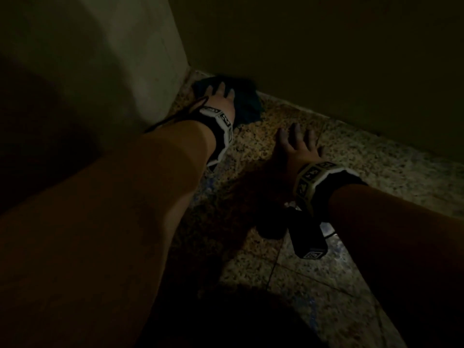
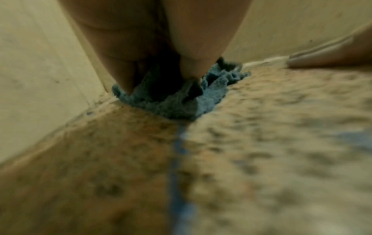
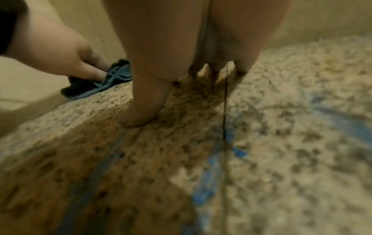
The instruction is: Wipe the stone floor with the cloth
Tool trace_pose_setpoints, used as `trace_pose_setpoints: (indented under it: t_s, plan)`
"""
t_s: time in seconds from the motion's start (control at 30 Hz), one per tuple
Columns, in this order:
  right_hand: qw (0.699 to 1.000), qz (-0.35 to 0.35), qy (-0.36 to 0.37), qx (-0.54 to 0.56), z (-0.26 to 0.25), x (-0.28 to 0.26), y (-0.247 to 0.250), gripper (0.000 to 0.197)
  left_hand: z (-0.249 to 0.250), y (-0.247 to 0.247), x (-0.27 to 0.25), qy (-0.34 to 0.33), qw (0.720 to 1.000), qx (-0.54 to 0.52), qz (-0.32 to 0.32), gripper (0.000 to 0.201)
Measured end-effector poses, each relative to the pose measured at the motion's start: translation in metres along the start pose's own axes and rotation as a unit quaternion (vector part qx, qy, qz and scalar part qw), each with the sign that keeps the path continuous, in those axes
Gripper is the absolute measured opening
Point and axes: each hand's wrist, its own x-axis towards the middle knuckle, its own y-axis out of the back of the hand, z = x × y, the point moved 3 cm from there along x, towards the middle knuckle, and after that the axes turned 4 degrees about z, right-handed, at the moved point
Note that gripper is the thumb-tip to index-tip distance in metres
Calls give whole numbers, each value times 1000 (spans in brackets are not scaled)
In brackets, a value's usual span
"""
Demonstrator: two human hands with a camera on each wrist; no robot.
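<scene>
Left hand [image 1: 221,100] pressed the cloth [image 1: 244,104], fingers straight, into the wall corner [image 1: 187,69] (mid-wipe); right hand [image 1: 297,144] braced spread on the stone floor [image 1: 376,167] beside it; next, likely dragging outward.

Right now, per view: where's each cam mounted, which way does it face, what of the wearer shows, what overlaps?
Head: on the head, looking forward and down at both forearms, left hand on blue cloth in the wall corner, right hand flat on stone floor.
Left wrist: low, along the fingers pressing the cloth into the corner.
Right wrist: low, along the right hand's fingers spread on the floor.
Shared: right wrist also catches the left hand and cloth.
</scene>
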Motion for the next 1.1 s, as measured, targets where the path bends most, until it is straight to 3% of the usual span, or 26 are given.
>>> trace_pose_setpoints:
  t_s: [0.23, 0.43, 0.6, 0.87, 1.1]
  plan:
    - [1000, 3, -15, -7, 1, 7, -2, 104, -7, -19, -22, -14, 999, 23, 23, 60]
    - [1000, 24, -9, -4, -2, 8, -3, 98, -21, -50, -60, 8, 999, 33, 0, 59]
    - [1000, 18, -10, 2, -3, 7, -1, 95, -30, -45, -45, -3, 999, 8, -33, 66]
    - [1000, 13, -2, 3, 2, 12, -2, 95, -40, 1, 6, 18, 999, 12, -23, 63]
    - [999, 33, 1, 1, 5, 14, -6, 96, -46, -21, -16, 8, 1000, 18, -23, 67]
